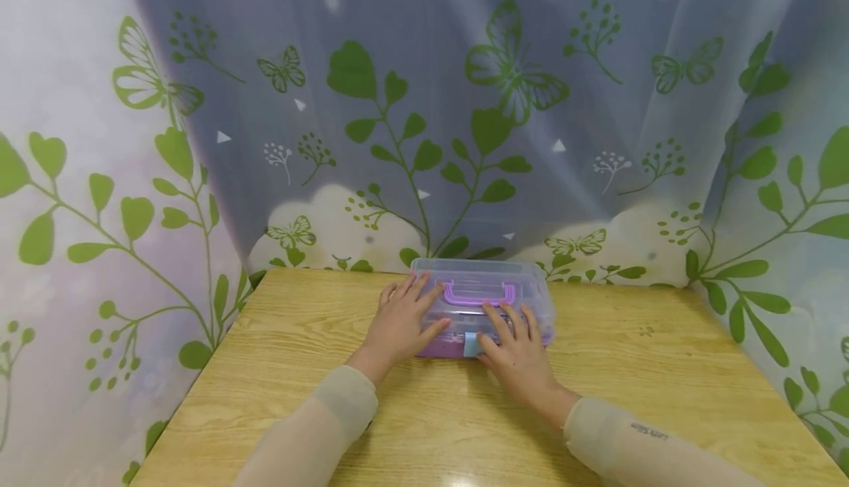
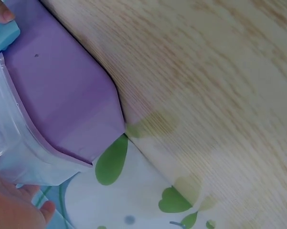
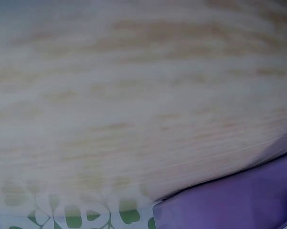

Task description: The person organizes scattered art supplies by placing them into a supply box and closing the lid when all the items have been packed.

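A plastic storage box [image 1: 533,281] with a see-through lid and purple base [image 2: 67,90] stands at the table's far side. A purple carrying handle [image 1: 479,301] lies on its lid. My left hand [image 1: 398,328] rests on the lid's left part, fingers spread. My right hand [image 1: 520,362] touches the front right of the lid with its fingertips, its thumb at the light blue latch [image 1: 472,345]. In the left wrist view a thumb tip touches that latch [image 2: 5,36]. The right wrist view shows a corner of the purple base [image 3: 239,200] but not the hand. The box's contents are unclear.
The box stands on a wood-grain table [image 1: 278,369]. A curtain [image 1: 424,104] printed with leaves and butterflies hangs right behind the table's far edge, and similar cloth closes off the left [image 1: 79,200] and right sides.
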